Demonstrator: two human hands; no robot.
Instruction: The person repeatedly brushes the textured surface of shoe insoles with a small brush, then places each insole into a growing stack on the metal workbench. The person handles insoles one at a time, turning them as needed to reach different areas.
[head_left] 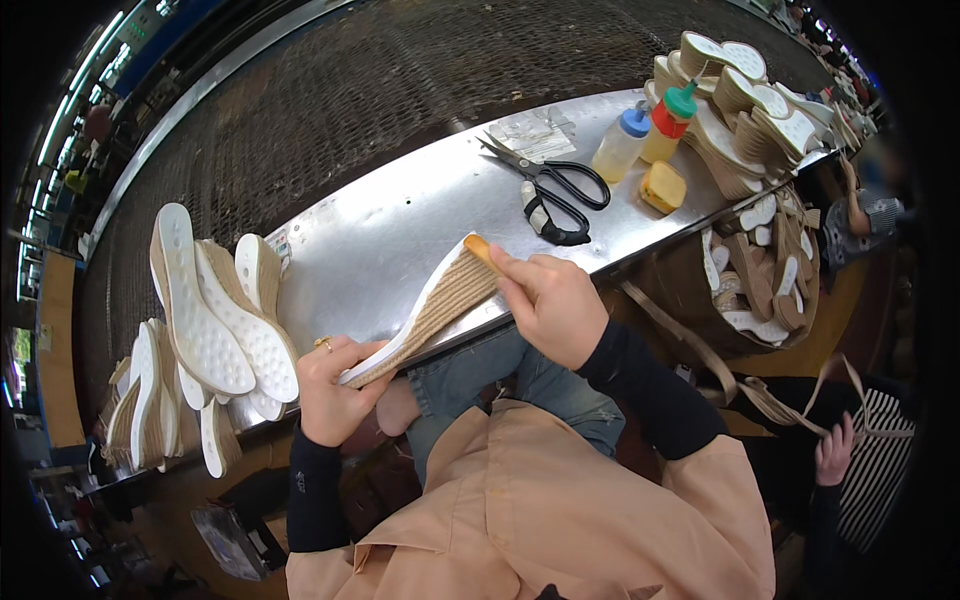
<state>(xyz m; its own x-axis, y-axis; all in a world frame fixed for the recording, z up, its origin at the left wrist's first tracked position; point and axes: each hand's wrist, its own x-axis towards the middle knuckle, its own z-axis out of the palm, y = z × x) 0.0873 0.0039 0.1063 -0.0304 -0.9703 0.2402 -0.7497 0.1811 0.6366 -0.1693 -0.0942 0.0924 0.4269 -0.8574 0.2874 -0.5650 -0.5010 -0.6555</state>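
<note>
A wedge shoe sole (437, 313) with a braided tan side and a white upper edge is tilted over the near edge of the metal table. My left hand (338, 388) is closed around its thin toe end. Against the tall heel end, my right hand (552, 302) grips a small yellowish-orange tool (482, 250), perhaps a stick or scraper; most of it is hidden in the fingers. Its visible end touches the white edge near the heel's top corner.
White-topped wedge soles (205, 330) are piled at the left, more (745, 110) at the far right. Black-handled scissors (548, 190), a blue-capped bottle (620, 145), a green-capped bottle (668, 122) and a yellow sponge (662, 187) lie on the table (350, 240). A sack of soles (690, 300) stands right, near another person's hand (834, 450).
</note>
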